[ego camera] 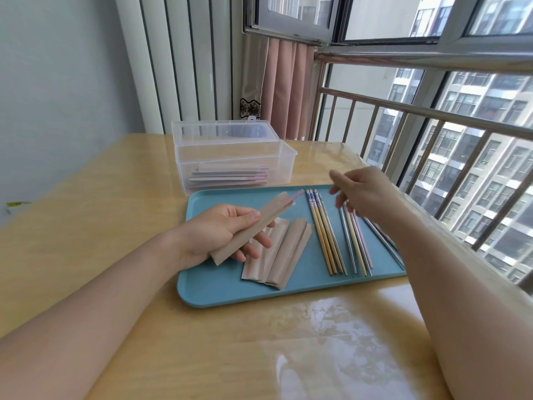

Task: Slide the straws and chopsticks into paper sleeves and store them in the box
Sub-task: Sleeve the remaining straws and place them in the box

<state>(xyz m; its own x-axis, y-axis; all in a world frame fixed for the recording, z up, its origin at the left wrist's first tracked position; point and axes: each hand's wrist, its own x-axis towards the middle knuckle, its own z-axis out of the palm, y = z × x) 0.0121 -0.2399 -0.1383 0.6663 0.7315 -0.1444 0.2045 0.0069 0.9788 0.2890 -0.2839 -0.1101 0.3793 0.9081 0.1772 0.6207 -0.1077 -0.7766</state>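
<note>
Now, L hand: left hand (223, 230) at frame center, fingers curled round a brown paper sleeve (253, 228), thumb on top; pink straw (294, 197) tip pokes out its upper end.
R hand: right hand (362, 192) center-right, hovering over the tray, fingers loose & slightly spread, gripping nothing; fingertips just above the straw tops.
Tray: blue tray (219, 293) on tabletop (115, 226), mid-frame.
Sleeves: empty sleeves (277, 252) fanned on tray, below/right of L hand.
Chopsticks: chopsticks (324, 230) w/ blue-white patterned tops, lying side by side, center of tray.
Straws: loose straws (357, 246) (metal, pink, pale) right of chopsticks; a few more at tray's right edge.
Box: clear box (236, 163) above tray, lid open & upright; several filled sleeves stacked inside, pink tips showing.
Bkgd: window railing (432, 116) right, curtain (285, 90) top center.
</note>
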